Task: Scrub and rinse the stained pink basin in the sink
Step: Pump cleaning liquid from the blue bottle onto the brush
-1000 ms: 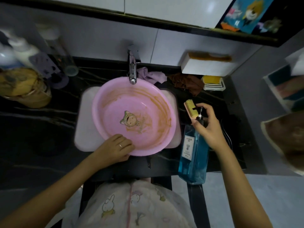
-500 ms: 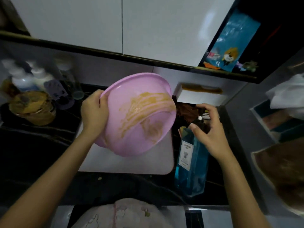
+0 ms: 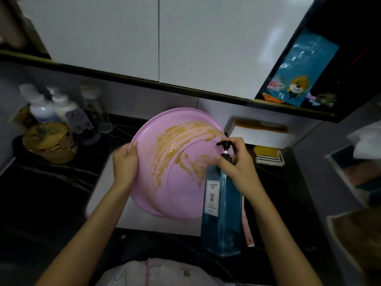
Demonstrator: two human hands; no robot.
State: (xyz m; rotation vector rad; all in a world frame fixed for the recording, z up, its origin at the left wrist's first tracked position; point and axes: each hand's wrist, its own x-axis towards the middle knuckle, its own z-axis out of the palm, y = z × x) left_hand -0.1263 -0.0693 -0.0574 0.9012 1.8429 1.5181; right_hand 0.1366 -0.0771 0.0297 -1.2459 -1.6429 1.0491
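The pink basin (image 3: pixel 177 195) is lifted off the white sink (image 3: pixel 107 203) and tilted on edge, its surface smeared with brown-yellow streaks (image 3: pixel 177 141). My left hand (image 3: pixel 124 162) grips its left rim. In front of the basin's right side stands a tall blue soap bottle (image 3: pixel 221 213) with a black pump head (image 3: pixel 224 143). My right hand (image 3: pixel 237 162) is wrapped around the bottle's neck just below the pump. A pink strip (image 3: pixel 247 226) shows beside the bottle under my right wrist; what it belongs to is unclear.
White bottles (image 3: pixel 41 106) and a golden jar (image 3: pixel 50 143) stand on the black counter (image 3: pixel 41 193) at the left. At the back right are a white box (image 3: pixel 259 133) and a yellow soap on a dish (image 3: pixel 268 154). A white cabinet (image 3: pixel 123 38) hangs overhead.
The basin lay flat in the sink, then my left hand lifted and tilted it. My right hand has shifted on the soap bottle, and the pump now sits in front of the basin.
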